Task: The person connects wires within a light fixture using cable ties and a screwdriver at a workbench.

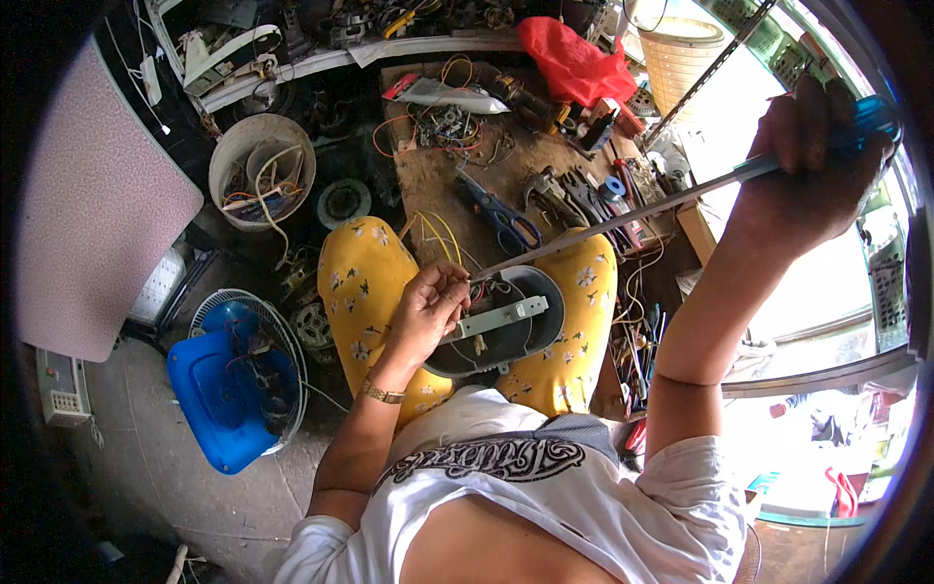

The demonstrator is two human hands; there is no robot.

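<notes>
My right hand (pixel 812 161), raised at the upper right, is wrapped round the blue handle of a long screwdriver (pixel 623 219). The shaft slants down to the left, its tip meeting the fingertips of my left hand (pixel 428 310). Those fingers are pinched at the tip, and whatever small part they hold is hidden. Just beneath them, an oval dark housing (pixel 501 348) rests on my lap between my knees. A pale metal bracket (pixel 506 315) with holes spans the housing, and wires show inside it. Yellow wires (pixel 450 234) loop up beyond my left hand.
A wooden bench (pixel 418 165) ahead bears scissors (pixel 501 214), pliers (pixel 584 200), a drill (pixel 533 102), tangled wires and a red bag (pixel 579 63). To the left stand a bucket (pixel 216 175) of scraps and a white basket (pixel 297 375) with a blue plastic piece (pixel 219 389).
</notes>
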